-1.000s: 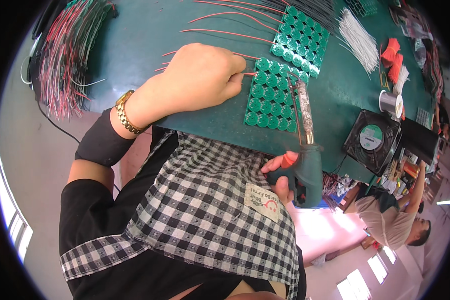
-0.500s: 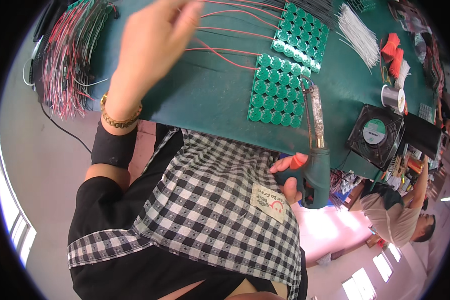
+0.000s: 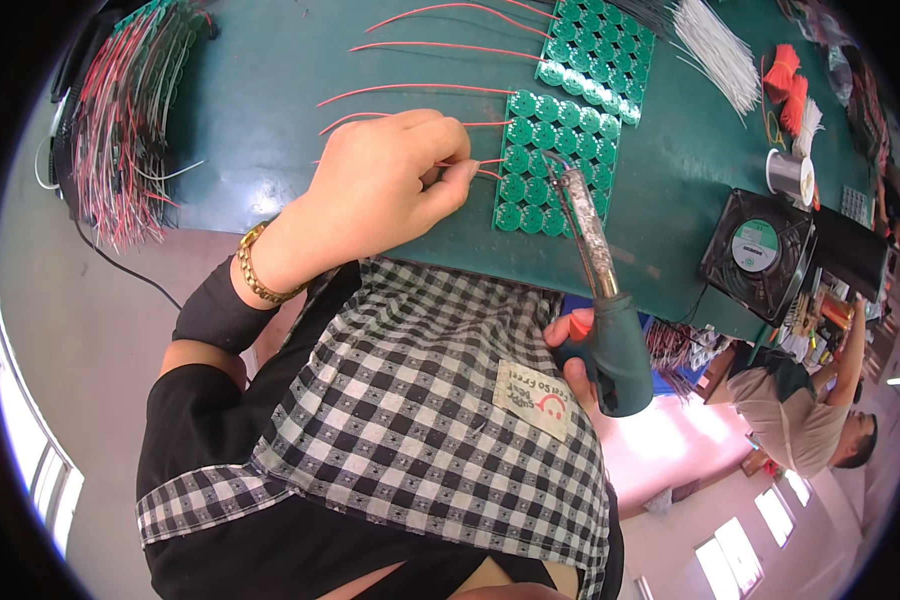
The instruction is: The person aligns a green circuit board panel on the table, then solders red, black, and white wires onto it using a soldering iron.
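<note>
My left hand (image 3: pixel 400 185) is closed in a pinch on red wires (image 3: pixel 485 162) at the left edge of the nearer green circuit board panel (image 3: pixel 530 215), which is made up of rows of round boards. More red wires trail left from the same edge and pass behind my hand. My right hand (image 3: pixel 573 350) grips the dark green handle of a soldering iron (image 3: pixel 620 355), its fingers partly hidden by it. The iron's bent tip hangs over the upper middle of the panel; whether it touches cannot be told.
Beyond lies a second circuit board panel (image 3: pixel 595 50) with red wires. White wires (image 3: pixel 715 55), red wire bundles (image 3: pixel 785 75), a solder spool (image 3: pixel 790 177) and a black fan (image 3: pixel 755 248) sit to the right. Wired boards (image 3: pixel 130 130) pile up at left. A co-worker (image 3: pixel 795 410) is at right.
My left hand has come down and right from the far side to the nearer panel's left edge, with red wires in its fingers. The soldering iron has shifted left over the panel.
</note>
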The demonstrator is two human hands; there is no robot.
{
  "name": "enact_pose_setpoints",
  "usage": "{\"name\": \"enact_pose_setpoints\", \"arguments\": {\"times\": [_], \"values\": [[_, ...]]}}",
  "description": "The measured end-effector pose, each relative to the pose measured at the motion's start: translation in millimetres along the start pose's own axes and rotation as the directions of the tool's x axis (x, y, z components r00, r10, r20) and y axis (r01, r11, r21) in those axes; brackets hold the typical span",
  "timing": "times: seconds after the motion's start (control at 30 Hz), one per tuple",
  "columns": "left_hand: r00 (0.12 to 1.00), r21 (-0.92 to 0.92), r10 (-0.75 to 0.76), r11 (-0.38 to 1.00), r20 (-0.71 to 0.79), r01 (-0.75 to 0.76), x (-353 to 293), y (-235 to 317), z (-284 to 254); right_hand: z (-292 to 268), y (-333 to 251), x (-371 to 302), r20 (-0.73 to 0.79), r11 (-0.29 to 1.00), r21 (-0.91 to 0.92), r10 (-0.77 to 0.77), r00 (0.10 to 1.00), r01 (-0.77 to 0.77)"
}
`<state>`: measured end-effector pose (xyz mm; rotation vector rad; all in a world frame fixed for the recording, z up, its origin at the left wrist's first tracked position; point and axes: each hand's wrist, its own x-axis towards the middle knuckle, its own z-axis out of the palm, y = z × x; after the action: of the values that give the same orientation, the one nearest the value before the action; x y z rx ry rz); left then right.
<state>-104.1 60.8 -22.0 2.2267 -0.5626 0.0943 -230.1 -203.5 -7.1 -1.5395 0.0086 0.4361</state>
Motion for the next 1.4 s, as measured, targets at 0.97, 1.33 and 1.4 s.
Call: {"name": "enact_pose_setpoints", "arguments": {"times": [0.97,1.33,1.4], "values": [[0.996,0.124,0.031,0.992,-0.078,-0.022,4,1,7,14,29,9,-0.16,0.98,-0.082,-0.194,0.968,0.183],[0.996,0.153,0.037,0.988,-0.076,-0.025,2,1,8,5,1,9,-0.276,0.766,0.111,0.636,0.72,-0.634],[0.996,0.155,0.027,0.988,-0.083,-0.014,2,0,7,0,18,2,0.052,0.969,-0.091,-0.226,0.973,0.23]]}}
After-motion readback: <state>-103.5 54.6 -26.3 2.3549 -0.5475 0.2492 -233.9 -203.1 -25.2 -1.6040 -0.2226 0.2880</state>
